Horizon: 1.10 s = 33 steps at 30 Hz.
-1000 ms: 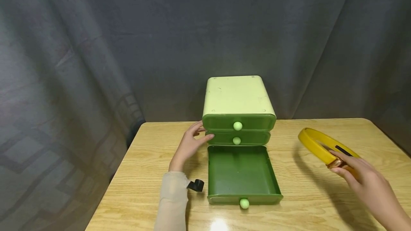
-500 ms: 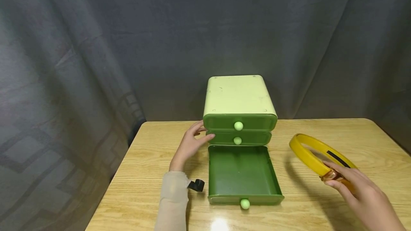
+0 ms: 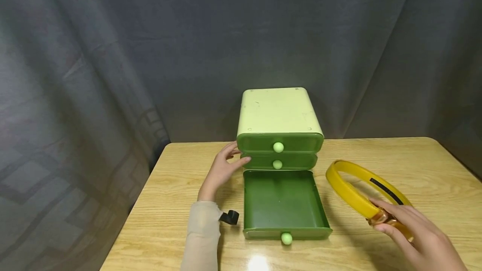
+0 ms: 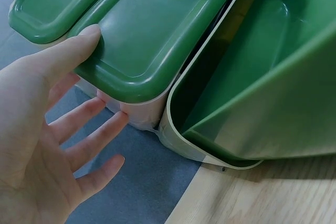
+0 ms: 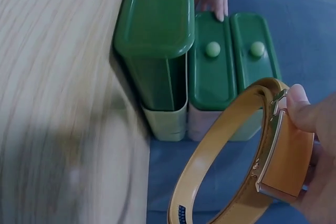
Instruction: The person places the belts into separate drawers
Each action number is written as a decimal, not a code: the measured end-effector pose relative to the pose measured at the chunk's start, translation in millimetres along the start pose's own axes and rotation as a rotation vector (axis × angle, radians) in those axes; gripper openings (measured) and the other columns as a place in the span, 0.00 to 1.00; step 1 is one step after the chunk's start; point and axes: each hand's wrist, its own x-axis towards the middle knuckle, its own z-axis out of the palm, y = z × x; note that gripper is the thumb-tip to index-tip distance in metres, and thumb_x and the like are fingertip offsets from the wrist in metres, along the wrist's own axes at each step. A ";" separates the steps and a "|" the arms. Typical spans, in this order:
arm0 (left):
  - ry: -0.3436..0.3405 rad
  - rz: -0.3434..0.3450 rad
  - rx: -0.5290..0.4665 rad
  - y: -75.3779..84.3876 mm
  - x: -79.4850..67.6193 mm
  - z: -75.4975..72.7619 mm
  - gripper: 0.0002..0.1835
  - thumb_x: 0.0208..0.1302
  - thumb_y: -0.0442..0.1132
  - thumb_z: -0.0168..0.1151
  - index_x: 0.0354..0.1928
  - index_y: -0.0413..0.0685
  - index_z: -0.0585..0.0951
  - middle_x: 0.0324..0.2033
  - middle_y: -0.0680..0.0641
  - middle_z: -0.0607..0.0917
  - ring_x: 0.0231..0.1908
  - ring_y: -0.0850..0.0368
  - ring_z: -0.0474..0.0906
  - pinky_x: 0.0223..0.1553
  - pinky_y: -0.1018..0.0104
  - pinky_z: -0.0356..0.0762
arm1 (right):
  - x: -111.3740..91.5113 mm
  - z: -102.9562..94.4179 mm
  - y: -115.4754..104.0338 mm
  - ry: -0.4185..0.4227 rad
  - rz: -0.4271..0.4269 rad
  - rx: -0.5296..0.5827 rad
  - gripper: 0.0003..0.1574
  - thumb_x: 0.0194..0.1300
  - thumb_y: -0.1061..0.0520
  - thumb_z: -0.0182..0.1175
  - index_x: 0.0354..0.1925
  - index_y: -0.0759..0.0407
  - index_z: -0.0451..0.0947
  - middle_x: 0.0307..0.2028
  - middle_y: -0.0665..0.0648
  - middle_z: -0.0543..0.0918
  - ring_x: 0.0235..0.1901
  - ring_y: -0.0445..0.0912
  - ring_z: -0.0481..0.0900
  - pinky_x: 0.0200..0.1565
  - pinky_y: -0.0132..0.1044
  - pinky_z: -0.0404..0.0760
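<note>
A small cabinet (image 3: 280,112) with a pale yellow-green top and green drawer fronts stands on the table, each front bearing a round light-green knob. Its bottom drawer (image 3: 282,200) is pulled out, with a bare green floor; the upper two are pushed in. My left hand (image 3: 220,172) touches the cabinet's left side, fingers spread and thumb on the middle drawer's front (image 4: 136,40). To the right of the pulled-out drawer, my right hand (image 3: 418,233) grips a yellow looped belt (image 3: 350,193) by its metal-edged buckle (image 5: 286,156). The loop hangs above the table, tilted.
The wooden table (image 3: 169,229) reaches out on both sides of the cabinet. A dark grey curtain (image 3: 188,53) hangs behind and to the left. A black mount (image 3: 230,217) sticks out from the left sleeve (image 3: 203,229).
My right hand has carried the belt left and slightly toward me, closer to the pulled-out drawer. The left hand and the cabinet have stayed put.
</note>
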 end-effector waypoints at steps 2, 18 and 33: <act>0.000 0.001 0.000 -0.5 0.3 0.0 0.29 0.64 0.45 0.69 0.67 0.60 0.75 0.68 0.54 0.71 0.60 0.52 0.74 0.66 0.49 0.62 | -0.5 0.1 -2.3 0.000 -0.017 -0.002 0.31 0.54 0.54 0.73 0.58 0.53 0.81 0.35 0.36 0.77 0.37 0.24 0.66 0.30 0.18 0.66; -0.008 0.006 0.007 -1.3 -0.5 -0.2 0.29 0.65 0.45 0.69 0.68 0.59 0.74 0.68 0.53 0.69 0.60 0.51 0.74 0.65 0.48 0.63 | -5.0 5.6 -30.0 -0.101 0.136 -0.078 0.37 0.41 0.56 0.80 0.54 0.50 0.83 0.35 0.38 0.79 0.32 0.31 0.71 0.29 0.16 0.66; -0.003 0.004 0.010 -1.5 0.3 0.2 0.28 0.65 0.45 0.68 0.67 0.58 0.75 0.68 0.53 0.70 0.60 0.52 0.74 0.65 0.49 0.63 | -1.8 12.1 -41.5 -0.148 0.048 -0.031 0.38 0.42 0.56 0.81 0.55 0.46 0.82 0.37 0.32 0.78 0.34 0.31 0.72 0.31 0.16 0.67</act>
